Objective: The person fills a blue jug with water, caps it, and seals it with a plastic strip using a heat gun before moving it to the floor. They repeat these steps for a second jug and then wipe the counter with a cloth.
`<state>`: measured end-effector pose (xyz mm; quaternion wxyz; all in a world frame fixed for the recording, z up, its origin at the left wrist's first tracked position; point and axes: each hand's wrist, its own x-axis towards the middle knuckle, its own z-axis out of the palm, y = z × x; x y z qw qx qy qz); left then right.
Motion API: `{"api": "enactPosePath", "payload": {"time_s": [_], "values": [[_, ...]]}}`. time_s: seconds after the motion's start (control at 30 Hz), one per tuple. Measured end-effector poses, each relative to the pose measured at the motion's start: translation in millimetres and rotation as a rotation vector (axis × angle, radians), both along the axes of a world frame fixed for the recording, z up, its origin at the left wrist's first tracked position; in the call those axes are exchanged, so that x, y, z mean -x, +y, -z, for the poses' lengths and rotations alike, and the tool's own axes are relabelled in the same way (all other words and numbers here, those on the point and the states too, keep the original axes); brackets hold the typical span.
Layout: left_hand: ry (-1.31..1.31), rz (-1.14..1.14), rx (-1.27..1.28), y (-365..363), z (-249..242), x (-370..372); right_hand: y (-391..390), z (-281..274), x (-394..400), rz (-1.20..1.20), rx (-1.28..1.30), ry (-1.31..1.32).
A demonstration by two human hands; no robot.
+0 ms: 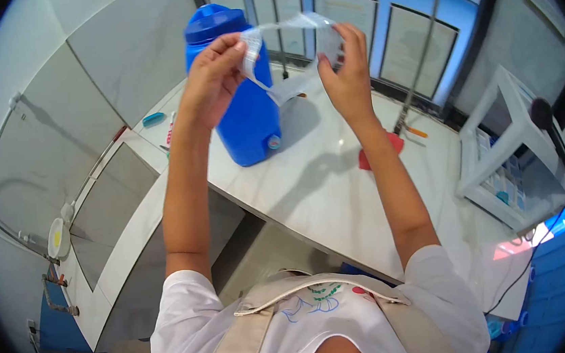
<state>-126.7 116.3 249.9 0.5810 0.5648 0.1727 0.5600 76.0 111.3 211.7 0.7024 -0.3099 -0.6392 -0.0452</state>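
A thin, clear plastic band point(328, 39) with faint white print is held up as an open loop between my hands. My left hand point(213, 81) pinches its left end between thumb and fingers. On the other side, my right hand point(347, 68) grips the right end, with the fingers behind and the thumb in front. Just behind the loop stands a tall blue water jug point(247, 122), upright on the white counter point(310, 180), its blue screw lid point(213, 25) on. A small round tap point(274, 142) sits low on the jug's front.
Under my right forearm lies a red cloth-like item point(381, 151). A turquoise object point(153, 119) rests left of the jug. At right stands a white shelf rack point(497, 145); a sink recess point(117, 192) is at left. Framed sheets point(416, 48) line the glass behind.
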Motion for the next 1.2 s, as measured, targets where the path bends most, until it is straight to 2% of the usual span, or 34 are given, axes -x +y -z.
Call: {"api": "enactPosePath", "payload": {"time_s": [0.03,0.1,0.13,0.23,0.37,0.43,0.53,0.57,0.67,0.7,0.8,0.83,0.9,0.93,0.97,1.03,1.13,1.2], "values": [[-0.007,-0.016,-0.018,12.1,-5.5,25.4,20.0,-9.5,16.5,-0.01,-0.005,-0.006],[0.013,-0.015,-0.04,42.5,-11.6,68.4,62.2,-28.8,44.0,0.046,-0.134,-0.288],[0.011,-0.036,-0.036,56.1,-13.2,84.9,78.1,-35.1,54.0,0.047,-0.134,-0.289],[-0.001,-0.035,-0.034,98.3,-17.7,115.7,121.5,-53.8,69.4,-0.029,0.009,-0.389],[0.024,-0.143,-0.009,137.2,-17.3,126.2,149.4,-72.4,79.7,-0.108,0.198,-0.467],[0.04,-0.176,-0.008,150.8,-14.2,128.9,144.3,-83.3,82.6,-0.167,0.583,-0.459],[0.183,-0.295,-0.031,158.9,-3.1,129.7,146.2,-85.7,84.8,-0.137,0.617,-0.419],[0.182,-0.29,-0.033,161.1,1.2,125.8,145.3,-85.4,85.5,-0.108,0.657,-0.415],[0.039,-0.59,-0.185,159.3,9.5,107.3,150.4,-78.5,83.0,-0.155,0.673,-0.329],[0.037,-0.588,-0.186,158.7,10.6,105.0,149.3,-76.4,83.7,-0.152,0.672,-0.33],[0.13,-0.671,-0.531,160.5,10.4,105.0,145.7,-69.9,90.8,-0.103,0.645,-0.23],[0.126,-0.673,-0.529,159.3,11.1,104.6,148.0,-72.7,93.7,-0.103,0.646,-0.235],[0.18,-0.821,-0.518,151.6,13.7,98.4,153.1,-78.4,98.6,-0.177,0.681,-0.276],[0.152,-0.929,-0.627,154.5,15.1,94.9,158.1,-79.3,100.9,-0.177,0.684,-0.275],[0.153,-0.927,-0.625,151.3,17.6,93.6,163.9,-81.1,103.5,-0.195,0.685,-0.284],[0.359,-0.962,-0.433,133.6,15.3,91.5,172.9,-82.3,106.3,-0.209,0.683,-0.291],[0.387,-1.08,-0.546,133.7,16.5,86.2,185.1,-77.0,107.7,-0.175,0.684,-0.19],[0.447,-1.086,-0.529,135.1,8.7,85.7,189.6,-72.8,109.5,-0.348,0.67,-0.078]]}}
